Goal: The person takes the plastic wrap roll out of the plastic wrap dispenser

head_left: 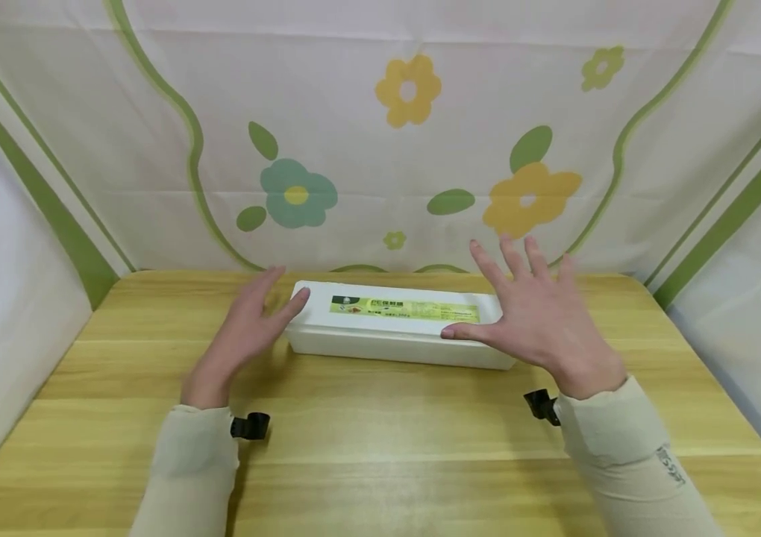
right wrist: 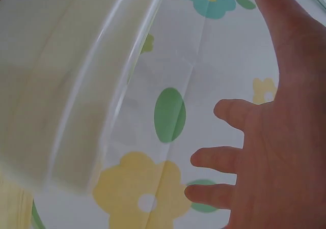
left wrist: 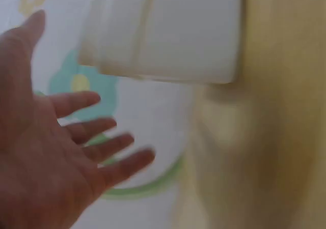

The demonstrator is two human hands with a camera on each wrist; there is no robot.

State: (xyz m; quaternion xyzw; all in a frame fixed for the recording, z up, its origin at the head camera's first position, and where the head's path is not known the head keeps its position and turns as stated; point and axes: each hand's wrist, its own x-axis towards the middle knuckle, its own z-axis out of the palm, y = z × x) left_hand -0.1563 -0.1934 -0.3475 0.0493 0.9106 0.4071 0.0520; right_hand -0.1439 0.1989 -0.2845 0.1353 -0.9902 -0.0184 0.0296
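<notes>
Cloth (head_left: 4,246) hangs along the left edge of my table (head_left: 380,462). My left hand (head_left: 244,328), fingers spread, is just beside the left end of the white box (head_left: 394,327). Behind this box the flowered curtain (head_left: 347,97) stands near; in front, wooden surface extends toward me. My right hand (head_left: 545,321), also spread, is near the box's right end.

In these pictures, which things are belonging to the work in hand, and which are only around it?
Part of the work:
- white box with a green label
- left hand, near the box's left end
- right hand, near its right end

Only around it:
- wooden table under the box
- flowered cloth behind
</notes>
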